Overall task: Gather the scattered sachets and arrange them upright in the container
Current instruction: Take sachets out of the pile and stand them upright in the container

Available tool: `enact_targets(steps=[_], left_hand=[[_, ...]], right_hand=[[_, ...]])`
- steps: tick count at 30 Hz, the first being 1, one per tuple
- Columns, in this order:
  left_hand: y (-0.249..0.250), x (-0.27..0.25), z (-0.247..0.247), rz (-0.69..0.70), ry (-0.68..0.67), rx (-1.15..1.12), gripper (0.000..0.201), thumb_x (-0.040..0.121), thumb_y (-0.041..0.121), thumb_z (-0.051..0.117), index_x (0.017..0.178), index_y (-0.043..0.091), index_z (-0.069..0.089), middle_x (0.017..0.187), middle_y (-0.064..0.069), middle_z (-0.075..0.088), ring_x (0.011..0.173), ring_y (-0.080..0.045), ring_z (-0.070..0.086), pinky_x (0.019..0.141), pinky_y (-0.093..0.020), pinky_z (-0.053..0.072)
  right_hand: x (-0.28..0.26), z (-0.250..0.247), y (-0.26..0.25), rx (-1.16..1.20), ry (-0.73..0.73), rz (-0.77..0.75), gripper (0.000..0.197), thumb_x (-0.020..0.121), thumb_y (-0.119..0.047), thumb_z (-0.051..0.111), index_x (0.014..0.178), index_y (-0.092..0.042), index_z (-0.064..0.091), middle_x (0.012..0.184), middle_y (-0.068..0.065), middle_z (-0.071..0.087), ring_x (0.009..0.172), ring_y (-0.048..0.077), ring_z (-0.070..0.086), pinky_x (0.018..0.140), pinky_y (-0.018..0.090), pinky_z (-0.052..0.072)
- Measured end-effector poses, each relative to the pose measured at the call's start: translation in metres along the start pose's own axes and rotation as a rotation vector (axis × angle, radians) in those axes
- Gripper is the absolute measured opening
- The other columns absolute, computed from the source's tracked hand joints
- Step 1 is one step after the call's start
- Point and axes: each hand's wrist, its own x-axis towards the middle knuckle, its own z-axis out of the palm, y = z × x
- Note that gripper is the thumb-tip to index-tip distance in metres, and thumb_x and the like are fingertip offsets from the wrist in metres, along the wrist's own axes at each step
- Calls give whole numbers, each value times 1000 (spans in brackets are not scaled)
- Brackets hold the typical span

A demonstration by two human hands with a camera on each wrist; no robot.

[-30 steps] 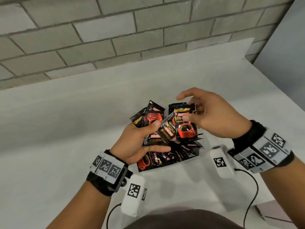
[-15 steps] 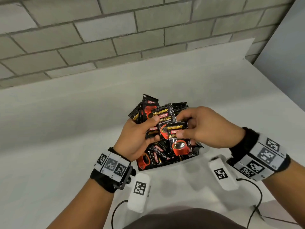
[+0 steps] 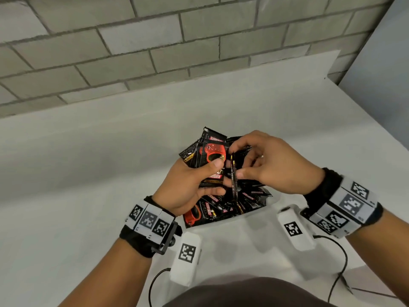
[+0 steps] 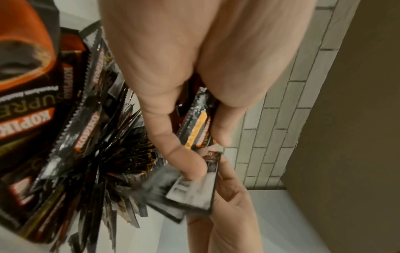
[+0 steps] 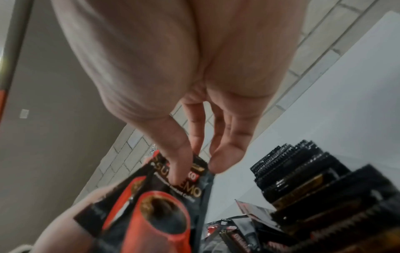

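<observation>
Black and red coffee sachets fill a pale container (image 3: 254, 214) on the white table. My left hand (image 3: 218, 177) grips a fanned bundle of sachets (image 3: 210, 156) above it, thumb on the front; the left wrist view shows the bundle (image 4: 197, 130) between my fingers. Just right of the bundle, my right hand (image 3: 238, 161) pinches a single sachet (image 3: 233, 173), which is turned edge-on. In the right wrist view, thumb and fingers pinch that sachet (image 5: 190, 179) by its top. Several sachets (image 5: 303, 171) stand upright in a row in the container.
The white table (image 3: 88, 173) runs back to a grey brick wall (image 3: 155, 52). A grey panel (image 3: 380, 85) stands at the right. Cables (image 3: 340, 262) trail from my wrist units near the table's front edge.
My right hand has come down and left with its sachet to the left hand's bundle. The sachet, face-on before, now shows only its edge. The left hand has barely moved.
</observation>
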Motion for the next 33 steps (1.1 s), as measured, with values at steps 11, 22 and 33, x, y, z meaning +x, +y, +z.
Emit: enact_targets(steps=[11,22,33], left_hand=[[-1,1,1,18,-9,-29,30,93,16,64,117,-1,64,106,-16,70,79,-31,69,67,-37,59],[1,-1,-13,57,-53,89,39,95,11,61,133,4,55,123,-18,72,112,-38,70,86,-58,59],[-1,3,-5,54,32,65,30,101,4,57,131,4,56,120,-17,72,106,-37,73,79,-47,63]], right_hand=[[-3,-1,6,-38,-31,-170,27,68,-3,86,78,-20,68,107,-4,63,96,14,65,83,33,56],[-4,-8,4,262,87,-11,30,86,-2,75,110,-19,68,90,19,67,59,35,72,70,61,57],[-3,5,-4,242,13,-44,59,93,5,61,132,-40,57,119,2,67,73,32,76,71,48,62]])
